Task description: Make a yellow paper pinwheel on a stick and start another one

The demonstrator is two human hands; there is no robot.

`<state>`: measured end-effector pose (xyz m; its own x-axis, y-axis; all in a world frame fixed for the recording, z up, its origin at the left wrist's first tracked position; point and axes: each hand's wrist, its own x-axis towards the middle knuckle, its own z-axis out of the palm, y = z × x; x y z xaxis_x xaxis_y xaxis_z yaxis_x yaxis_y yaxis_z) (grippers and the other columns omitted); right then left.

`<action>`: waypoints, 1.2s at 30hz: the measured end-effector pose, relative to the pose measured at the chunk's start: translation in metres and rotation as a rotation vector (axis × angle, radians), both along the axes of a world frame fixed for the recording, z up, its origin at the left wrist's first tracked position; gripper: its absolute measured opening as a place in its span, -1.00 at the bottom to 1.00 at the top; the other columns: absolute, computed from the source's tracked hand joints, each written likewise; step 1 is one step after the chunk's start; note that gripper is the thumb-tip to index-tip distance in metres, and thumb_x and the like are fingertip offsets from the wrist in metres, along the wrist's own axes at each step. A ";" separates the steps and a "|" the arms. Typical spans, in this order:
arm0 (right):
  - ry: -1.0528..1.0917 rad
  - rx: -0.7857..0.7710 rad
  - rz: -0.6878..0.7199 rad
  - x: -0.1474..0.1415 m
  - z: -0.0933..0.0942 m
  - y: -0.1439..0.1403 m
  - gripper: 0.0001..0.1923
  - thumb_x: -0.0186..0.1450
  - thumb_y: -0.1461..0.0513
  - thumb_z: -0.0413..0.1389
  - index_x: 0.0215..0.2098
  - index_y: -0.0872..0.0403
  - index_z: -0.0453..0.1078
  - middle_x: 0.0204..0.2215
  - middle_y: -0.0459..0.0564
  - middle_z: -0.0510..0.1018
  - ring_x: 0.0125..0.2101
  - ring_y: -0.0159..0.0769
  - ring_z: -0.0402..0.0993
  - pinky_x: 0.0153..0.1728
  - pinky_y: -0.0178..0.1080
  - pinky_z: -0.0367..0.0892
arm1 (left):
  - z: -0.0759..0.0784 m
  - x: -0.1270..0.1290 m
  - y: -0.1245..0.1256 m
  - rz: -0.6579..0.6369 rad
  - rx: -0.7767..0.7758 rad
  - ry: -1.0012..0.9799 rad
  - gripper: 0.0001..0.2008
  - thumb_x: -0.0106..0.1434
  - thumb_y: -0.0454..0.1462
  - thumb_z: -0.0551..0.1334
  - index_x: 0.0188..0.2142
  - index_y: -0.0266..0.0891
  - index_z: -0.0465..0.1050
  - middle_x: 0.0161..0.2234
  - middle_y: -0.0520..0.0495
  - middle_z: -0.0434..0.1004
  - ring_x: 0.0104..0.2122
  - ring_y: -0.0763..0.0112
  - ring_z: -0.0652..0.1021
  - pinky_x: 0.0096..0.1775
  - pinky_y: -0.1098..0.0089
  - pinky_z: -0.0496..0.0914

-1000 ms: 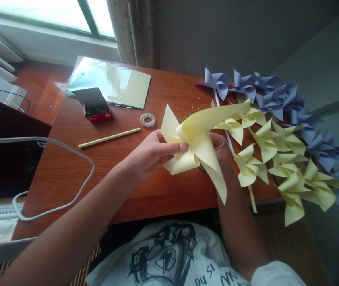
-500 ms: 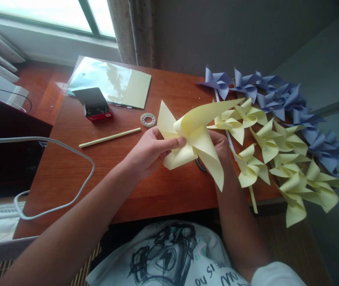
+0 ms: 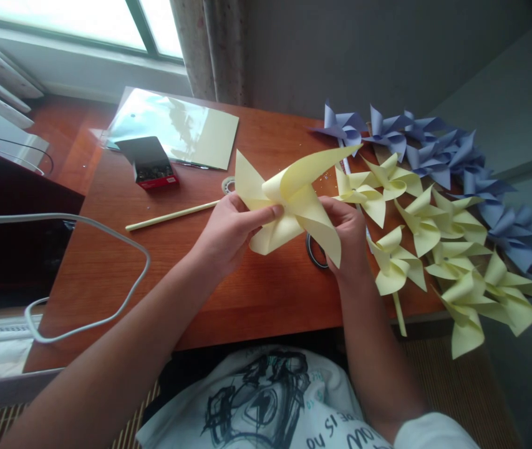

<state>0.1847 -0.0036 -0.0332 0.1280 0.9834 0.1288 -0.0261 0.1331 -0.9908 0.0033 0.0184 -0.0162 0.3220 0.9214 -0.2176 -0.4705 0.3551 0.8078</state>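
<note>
A pale yellow paper pinwheel head (image 3: 294,199) is held above the wooden desk (image 3: 163,268) between both hands. My left hand (image 3: 228,234) pinches its centre from the left, thumb pressed on the folded tips. Its right side is gripped by my right hand (image 3: 347,240), fingers on the rear blade. Under my right hand a dark tape ring (image 3: 315,251) lies on the desk. A yellow paper stick (image 3: 172,216) rests left of my left hand.
Finished yellow pinwheels (image 3: 434,243) and blue pinwheels (image 3: 438,153) are heaped at the desk's right end. A small open box of pins (image 3: 149,164), a plastic sleeve of paper (image 3: 172,128) and a clear tape roll (image 3: 227,184) lie at the back. A white cable (image 3: 106,237) loops at the left.
Both hands have carried the yellow pinwheel head slightly left and away from me, uncovering the dark tape ring. The pinwheel now hides part of the clear tape roll.
</note>
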 end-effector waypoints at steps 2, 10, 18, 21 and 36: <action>-0.032 0.027 -0.121 0.001 -0.004 0.002 -0.82 0.17 0.10 0.39 -0.30 -0.02 0.62 -0.42 -0.12 0.66 -0.41 -0.31 0.58 -0.43 -0.30 0.47 | -0.002 -0.001 0.001 0.058 0.025 0.061 -0.72 0.00 -0.35 0.48 -0.23 -0.33 0.62 -0.23 -0.15 0.71 -0.22 0.18 0.68 -0.22 0.39 0.54; -0.362 0.393 -0.384 -0.007 0.003 -0.003 -0.97 0.30 0.26 0.28 -0.28 -0.01 0.58 -0.39 -0.11 0.61 -0.36 -0.34 0.53 -0.34 -0.28 0.43 | -0.005 0.002 0.001 0.254 0.114 0.210 -0.72 -0.02 -0.35 0.48 -0.26 -0.31 0.61 -0.26 -0.10 0.70 -0.32 0.30 0.65 -0.32 0.44 0.53; -0.852 0.597 -0.266 -0.017 0.004 -0.007 -0.96 0.33 0.28 0.25 -0.28 0.00 0.56 -0.39 -0.04 0.63 -0.33 -0.24 0.54 -0.22 -0.19 0.47 | -0.006 0.007 0.001 0.331 0.184 0.308 -0.71 -0.09 -0.38 0.49 -0.32 -0.29 0.57 -0.35 -0.04 0.66 -0.38 0.36 0.61 -0.35 0.47 0.49; -0.899 0.592 -0.281 -0.017 0.001 -0.005 -0.95 0.34 0.27 0.24 -0.29 0.02 0.56 -0.39 -0.02 0.63 -0.34 -0.24 0.54 -0.24 -0.20 0.47 | -0.006 0.009 0.000 0.341 0.224 0.358 -0.73 -0.09 -0.38 0.48 -0.34 -0.29 0.56 -0.36 -0.02 0.65 -0.38 0.36 0.60 -0.34 0.46 0.49; -0.892 0.497 -0.267 -0.017 -0.001 -0.005 -0.92 0.35 0.23 0.23 -0.32 0.00 0.57 -0.40 -0.01 0.63 -0.35 -0.23 0.55 -0.28 -0.20 0.46 | -0.003 0.010 -0.004 0.309 0.309 0.519 -0.83 0.00 -0.32 0.46 -0.39 -0.24 0.54 -0.39 0.01 0.61 -0.39 0.36 0.54 -0.34 0.42 0.44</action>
<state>0.1679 -0.0084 -0.0342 -0.0069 0.7477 0.6640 0.7749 0.4237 -0.4691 0.0128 0.0148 -0.0196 -0.0412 0.9990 0.0150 -0.0368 -0.0165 0.9992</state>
